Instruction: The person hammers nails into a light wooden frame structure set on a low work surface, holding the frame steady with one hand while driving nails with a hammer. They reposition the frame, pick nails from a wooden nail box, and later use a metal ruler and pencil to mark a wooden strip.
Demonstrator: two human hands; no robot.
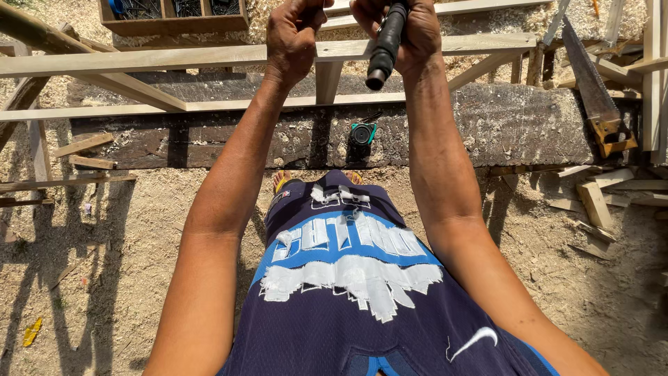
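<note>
Up at the top centre of the frame, the right hand is wrapped tight around a black rubber-gripped tool handle, whose butt end points down toward the camera; the working end runs out of the top of the frame, so what kind of tool it is cannot be told. Just to its left, the left hand is closed in a fist against the pale wooden rail of a frame of nailed slats, apparently pinching something small, though what is hidden. To do this well, I would judge the left hand should steady the rail firmly with its fingers clear of the tool's path, while the right hand grips near the butt for control. Below the hands a dark, rough plank serves as the worktop, with a small green and black tape measure lying on it at centre. A handsaw leans at the upper right, a wooden tray of nails sits upper left, and offcuts litter the sawdust ground.
</note>
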